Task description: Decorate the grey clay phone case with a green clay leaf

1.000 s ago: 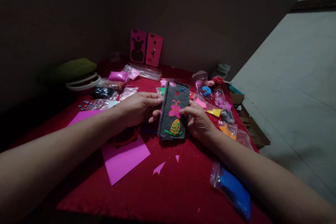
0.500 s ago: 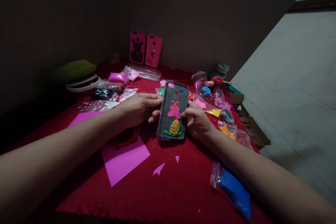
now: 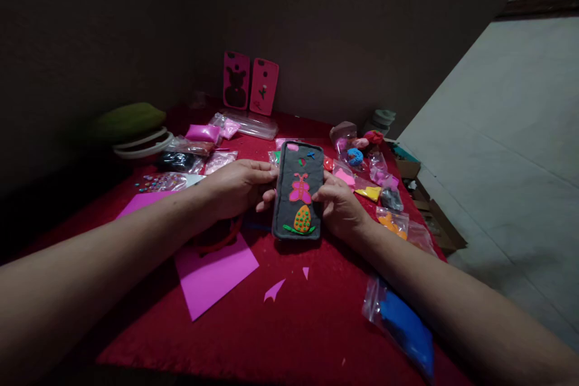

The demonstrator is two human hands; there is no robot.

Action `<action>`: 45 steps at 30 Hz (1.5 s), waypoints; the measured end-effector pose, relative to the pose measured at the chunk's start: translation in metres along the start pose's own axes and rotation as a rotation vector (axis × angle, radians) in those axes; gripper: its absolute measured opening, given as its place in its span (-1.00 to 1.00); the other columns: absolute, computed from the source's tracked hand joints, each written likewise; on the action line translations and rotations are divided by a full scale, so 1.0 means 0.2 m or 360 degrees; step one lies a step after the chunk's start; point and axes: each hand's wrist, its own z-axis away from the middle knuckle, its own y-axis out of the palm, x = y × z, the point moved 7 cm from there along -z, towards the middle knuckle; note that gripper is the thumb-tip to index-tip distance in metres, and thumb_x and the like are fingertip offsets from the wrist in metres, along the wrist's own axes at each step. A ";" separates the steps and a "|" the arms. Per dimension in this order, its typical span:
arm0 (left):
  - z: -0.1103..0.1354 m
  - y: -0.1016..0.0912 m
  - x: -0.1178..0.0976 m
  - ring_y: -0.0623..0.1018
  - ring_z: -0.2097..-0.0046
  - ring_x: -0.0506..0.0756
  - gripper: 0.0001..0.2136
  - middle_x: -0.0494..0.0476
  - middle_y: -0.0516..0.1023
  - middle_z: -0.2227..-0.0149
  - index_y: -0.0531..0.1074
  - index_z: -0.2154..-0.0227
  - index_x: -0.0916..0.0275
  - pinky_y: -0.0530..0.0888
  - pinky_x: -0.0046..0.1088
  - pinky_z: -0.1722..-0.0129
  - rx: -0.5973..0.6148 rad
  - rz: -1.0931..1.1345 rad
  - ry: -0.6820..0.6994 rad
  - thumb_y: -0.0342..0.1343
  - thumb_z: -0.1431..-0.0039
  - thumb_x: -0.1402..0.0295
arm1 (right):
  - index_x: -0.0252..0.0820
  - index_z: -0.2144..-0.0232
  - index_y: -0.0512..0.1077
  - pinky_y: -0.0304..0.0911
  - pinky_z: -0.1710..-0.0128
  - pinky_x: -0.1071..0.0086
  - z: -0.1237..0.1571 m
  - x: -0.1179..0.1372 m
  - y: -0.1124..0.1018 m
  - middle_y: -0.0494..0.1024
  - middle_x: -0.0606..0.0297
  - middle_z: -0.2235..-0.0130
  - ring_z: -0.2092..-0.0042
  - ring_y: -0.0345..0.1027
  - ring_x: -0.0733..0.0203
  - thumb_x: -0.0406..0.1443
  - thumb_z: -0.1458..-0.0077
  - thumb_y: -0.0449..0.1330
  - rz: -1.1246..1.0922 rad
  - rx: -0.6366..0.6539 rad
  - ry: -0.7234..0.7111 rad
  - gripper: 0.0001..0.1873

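Note:
A dark grey phone case is held up over the table between my two hands. Its face carries a pink butterfly, an orange egg shape with green dots above a green strip, and a small blue cross. My left hand pinches the case's left edge with thumb and fingers. On the right edge, my right hand grips it with the thumb in front and the other fingers mostly hidden behind. Below my left wrist, a bright pink sheet lies with a red-handled tool, partly covered by the arm.
Two pink phone cases lean against the wall. Bags of coloured clay line the right side, with a blue bag near my right forearm. Packets and beads lie at left. Pink scraps rest in front on red cloth.
The phone case has tilted slightly, turning its face more squarely toward me and its left side edge away. Both hands keep their hold in nearly the same place.

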 end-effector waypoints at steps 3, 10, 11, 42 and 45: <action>0.00 0.00 0.00 0.35 0.63 -0.04 -0.82 0.08 0.36 0.64 0.50 0.46 0.38 0.38 -0.61 0.66 0.0005 0.0008 -0.0005 0.11 -0.24 0.44 | -0.18 0.19 0.55 0.43 -0.01 -0.06 0.00 0.00 0.01 0.70 0.20 0.23 0.16 0.58 -0.07 -0.42 0.29 0.16 -0.0049 0.0119 -0.0043 -0.50; 0.00 0.00 0.00 0.36 0.61 -0.03 -0.85 0.08 0.37 0.63 0.52 0.43 0.37 0.38 -0.61 0.66 0.0039 0.0032 0.0018 0.15 -0.23 0.43 | -0.20 0.21 0.59 0.47 0.03 0.04 0.00 0.00 0.00 0.70 0.20 0.21 0.18 0.58 0.00 -0.47 0.24 0.18 -0.0083 0.0070 -0.0083 -0.54; 0.00 0.00 0.00 0.36 0.61 -0.03 -0.85 0.08 0.37 0.63 0.52 0.43 0.37 0.38 -0.61 0.66 0.0040 0.0033 0.0020 0.15 -0.23 0.43 | -0.21 0.21 0.59 0.47 0.03 0.03 0.00 0.00 0.00 0.70 0.18 0.21 0.18 0.58 -0.01 -0.47 0.25 0.17 -0.0084 0.0068 -0.0075 -0.53; -0.02 -0.06 0.05 0.49 0.41 -0.04 -0.78 0.04 0.52 0.30 0.46 0.14 0.32 0.50 -0.51 0.46 0.0187 -0.0054 0.0018 0.17 -0.34 0.24 | -0.12 0.23 0.55 0.40 -0.05 0.00 -0.01 -0.02 -0.08 0.70 0.26 0.23 0.17 0.56 -0.03 -0.21 0.15 0.27 -0.0179 -0.0271 -0.0072 -0.66; -0.02 -0.07 0.05 0.51 0.38 -0.03 -0.78 0.07 0.53 0.26 0.46 0.11 0.31 0.52 -0.49 0.43 0.0196 -0.0058 0.0016 0.17 -0.34 0.25 | -0.17 0.17 0.59 0.41 -0.06 -0.05 -0.01 -0.02 -0.04 0.71 0.18 0.19 0.11 0.58 -0.08 -0.11 -0.03 0.19 -0.0251 -0.0121 -0.0026 -0.62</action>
